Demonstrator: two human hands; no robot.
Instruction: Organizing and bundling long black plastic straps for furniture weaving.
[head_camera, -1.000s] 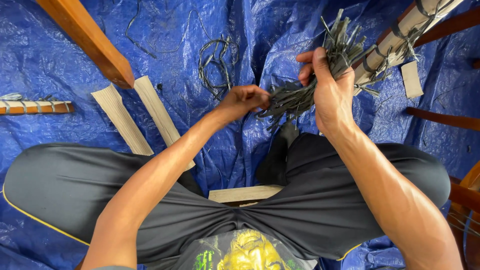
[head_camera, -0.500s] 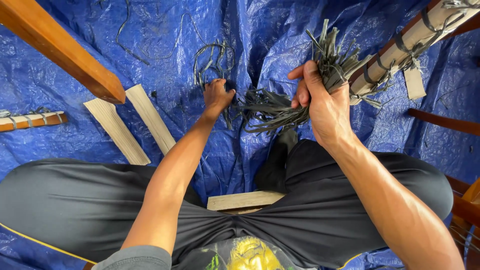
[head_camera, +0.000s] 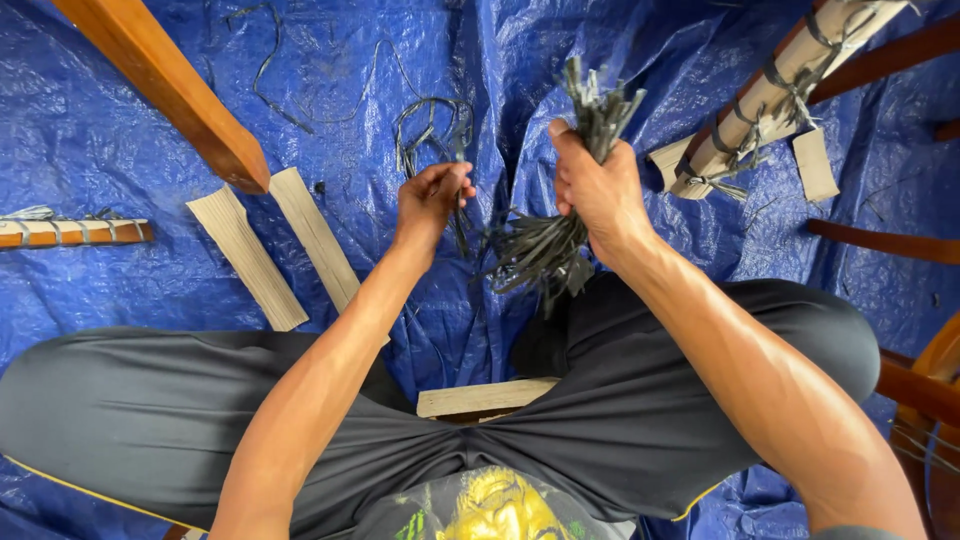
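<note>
My right hand (head_camera: 595, 185) is closed around a bundle of dark grey strips (head_camera: 545, 250); the strip ends stick up above my fist and fan out below it. My left hand (head_camera: 432, 195) is just to the left of the bundle, fingers pinched on a single dark strip (head_camera: 460, 225) that hangs down from it. Both hands are raised above my crossed legs in dark trousers (head_camera: 640, 400), over a blue tarp (head_camera: 130, 160).
Two pale flat wooden slats (head_camera: 285, 245) lie on the tarp to the left. A reddish wooden beam (head_camera: 165, 85) crosses the upper left. A bound pale wooden piece (head_camera: 770, 90) lies upper right. Loose dark strips (head_camera: 425, 125) lie beyond my hands. A short wooden piece (head_camera: 485, 397) sits between my legs.
My left hand has moved away from the bundle to the left and now pinches one strip. My right hand has turned the bundle more upright.
</note>
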